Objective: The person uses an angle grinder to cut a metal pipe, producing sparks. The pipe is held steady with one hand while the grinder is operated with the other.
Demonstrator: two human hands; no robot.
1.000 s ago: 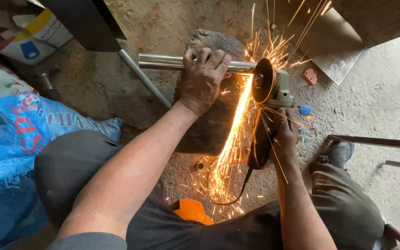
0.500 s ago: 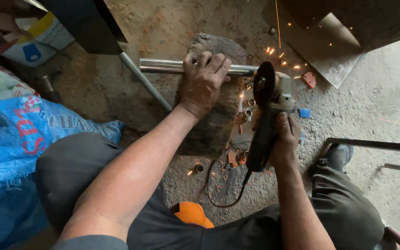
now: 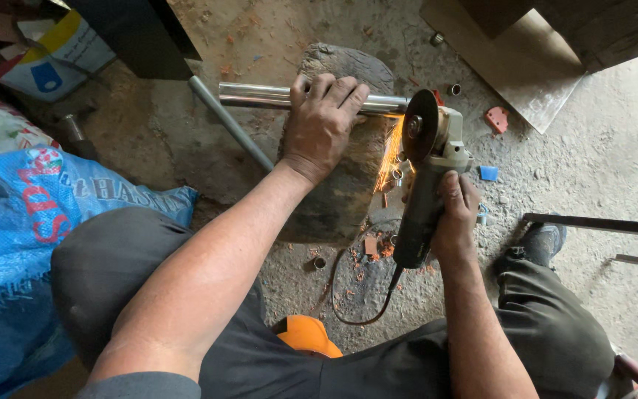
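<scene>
Sparks are back, a short spray where half a second ago there was almost none: the disc bites again. My left hand (image 3: 321,125) presses the steel pipe (image 3: 260,96) flat on the wood block (image 3: 337,199); my right hand (image 3: 455,214) wraps the angle grinder (image 3: 426,170), just right of my left.

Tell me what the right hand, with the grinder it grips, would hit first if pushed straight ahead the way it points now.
Probably the shiny metal tube: the right hand aims the angle grinder up the picture, and its disc already throws sparks at the tube's end, beside the left hand.
</scene>
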